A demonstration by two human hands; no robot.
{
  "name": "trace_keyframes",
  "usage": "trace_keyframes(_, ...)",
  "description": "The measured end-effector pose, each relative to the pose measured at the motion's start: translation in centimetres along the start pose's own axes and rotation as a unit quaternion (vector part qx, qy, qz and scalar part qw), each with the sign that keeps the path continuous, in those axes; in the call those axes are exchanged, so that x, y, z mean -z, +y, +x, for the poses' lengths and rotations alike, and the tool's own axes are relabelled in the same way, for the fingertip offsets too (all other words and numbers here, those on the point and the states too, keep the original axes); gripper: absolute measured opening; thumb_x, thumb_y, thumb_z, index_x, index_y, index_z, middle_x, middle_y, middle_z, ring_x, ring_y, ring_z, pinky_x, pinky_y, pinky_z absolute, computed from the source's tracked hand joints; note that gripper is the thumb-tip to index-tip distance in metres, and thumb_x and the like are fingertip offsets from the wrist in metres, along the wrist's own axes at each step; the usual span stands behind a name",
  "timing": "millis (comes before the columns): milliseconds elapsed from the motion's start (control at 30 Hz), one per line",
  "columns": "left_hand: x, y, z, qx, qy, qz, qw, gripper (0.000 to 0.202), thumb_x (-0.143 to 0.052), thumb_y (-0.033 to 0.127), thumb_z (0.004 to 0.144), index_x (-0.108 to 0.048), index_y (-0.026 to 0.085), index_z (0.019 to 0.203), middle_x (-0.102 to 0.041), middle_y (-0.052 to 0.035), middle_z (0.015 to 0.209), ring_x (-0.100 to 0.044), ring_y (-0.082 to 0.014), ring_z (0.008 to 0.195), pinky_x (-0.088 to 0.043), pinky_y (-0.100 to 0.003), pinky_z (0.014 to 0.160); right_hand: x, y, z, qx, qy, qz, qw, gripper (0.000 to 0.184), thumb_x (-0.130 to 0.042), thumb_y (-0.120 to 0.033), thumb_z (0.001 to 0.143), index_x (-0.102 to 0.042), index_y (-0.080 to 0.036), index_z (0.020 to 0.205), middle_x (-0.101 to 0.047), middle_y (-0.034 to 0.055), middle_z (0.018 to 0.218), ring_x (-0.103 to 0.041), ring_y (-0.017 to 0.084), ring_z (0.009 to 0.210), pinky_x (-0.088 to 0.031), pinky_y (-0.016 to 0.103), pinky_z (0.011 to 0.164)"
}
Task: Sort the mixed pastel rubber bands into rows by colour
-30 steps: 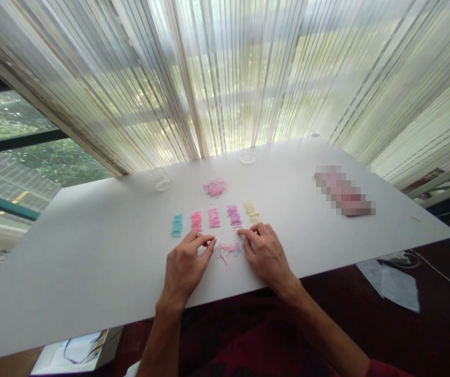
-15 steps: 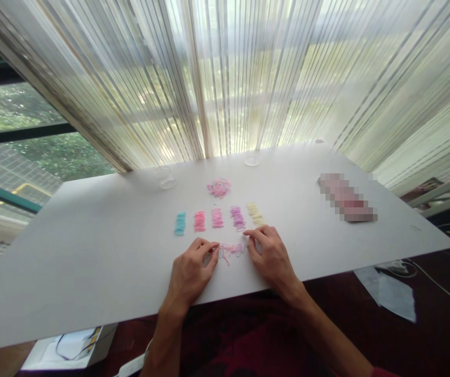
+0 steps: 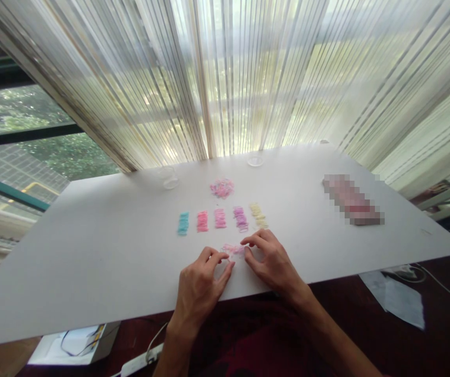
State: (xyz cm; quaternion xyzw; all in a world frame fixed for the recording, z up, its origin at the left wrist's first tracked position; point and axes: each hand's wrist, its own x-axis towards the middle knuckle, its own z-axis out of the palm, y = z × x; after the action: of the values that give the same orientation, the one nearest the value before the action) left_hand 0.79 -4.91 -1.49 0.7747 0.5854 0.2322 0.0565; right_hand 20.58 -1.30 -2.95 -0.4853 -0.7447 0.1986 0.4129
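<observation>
A small loose pile of pink and pale thin pieces (image 3: 233, 248), which look like tiny elastic bands, lies near the table's front edge. My left hand (image 3: 205, 275) is at its lower left, with thumb and forefinger curved and their tips a little apart. At the pile's right end is my right hand (image 3: 270, 262), its thumb and forefinger also parted, fingertips touching or just over the pieces. Beyond them runs a row of sorted bundles: turquoise (image 3: 183, 223), coral (image 3: 202, 221), pink (image 3: 220, 219), purple (image 3: 240, 219) and pale yellow (image 3: 258, 215).
A mixed heap of similar pieces (image 3: 222, 188) lies behind the row. Two clear round containers or lids (image 3: 170, 181) (image 3: 255, 162) stand near the curtain (image 3: 233, 78). A blurred-out flat object (image 3: 352, 200) rests on the white table (image 3: 103, 262) at right.
My left hand has moved slightly right and nearer, and its thumb and forefinger have parted. The pile between my hands is more bunched. The view has shifted a little.
</observation>
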Motion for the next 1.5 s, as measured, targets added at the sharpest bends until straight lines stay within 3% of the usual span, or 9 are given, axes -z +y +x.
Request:
trace_keyframes(267,-1.0,0.9,0.6,0.017,0.01,0.049,0.999,0.01,-0.064,0.029,0.095,-0.073,0.025,0.094,-0.07,0.0001,0.085,-0.065,-0.0144,0.065,-0.041,-0.023,0.055,-0.4,0.0,0.1,0.036,-0.04,-0.044,0.998,0.022,-0.061,-0.014,0.093,-0.07,-0.023,0.111,-0.065,0.0066,0.095,-0.062,0.025,0.092,-0.057,0.042,0.084)
trace_keyframes(567,-0.8,0.7,1.1,-0.003,0.003,0.049,0.999,0.009,-0.064,0.025,0.094,-0.072,0.025,0.091,-0.07,0.0005,0.085,-0.063,-0.0142,0.063,-0.039,-0.024,0.054,-0.3,0.1,0.0,0.035,-0.053,-0.033,0.997,0.015,-0.062,-0.017,0.096,-0.072,-0.023,0.106,-0.065,0.0059,0.093,-0.062,0.024,0.091,-0.056,0.042,0.084)
trace_keyframes(967,-0.7,1.0,1.6,0.022,-0.019,0.048,0.998,0.009,-0.066,0.027,0.094,-0.074,0.027,0.097,-0.072,0.0006,0.087,-0.065,-0.0148,0.065,-0.038,-0.024,0.055,-0.3,0.0,0.1,0.032,-0.059,-0.047,0.997,0.007,-0.067,-0.017,0.094,-0.071,-0.021,0.098,-0.066,0.0056,0.091,-0.062,0.025,0.09,-0.055,0.041,0.084)
trace_keyframes(1233,-0.7,1.2,2.0,0.055,-0.018,-0.016,0.998,0.006,-0.07,0.02,0.088,-0.074,0.025,0.09,-0.07,0.0018,0.085,-0.064,-0.0141,0.068,-0.041,-0.024,0.059,-0.3,0.1,0.1,0.027,-0.06,-0.035,0.997,0.007,-0.066,-0.015,0.094,-0.07,-0.019,0.097,-0.066,0.0063,0.093,-0.062,0.025,0.091,-0.055,0.042,0.084)
trace_keyframes(1500,-0.3,0.0,2.2,0.064,0.034,-0.192,0.979,0.009,-0.066,0.027,0.091,-0.072,0.022,0.089,-0.062,0.0029,0.079,-0.049,-0.0096,0.058,-0.041,-0.022,0.058,-0.1,0.1,0.0,0.033,-0.042,0.003,0.999,0.009,-0.064,-0.017,0.096,-0.07,-0.022,0.101,-0.066,0.0054,0.093,-0.062,0.024,0.092,-0.055,0.04,0.083)
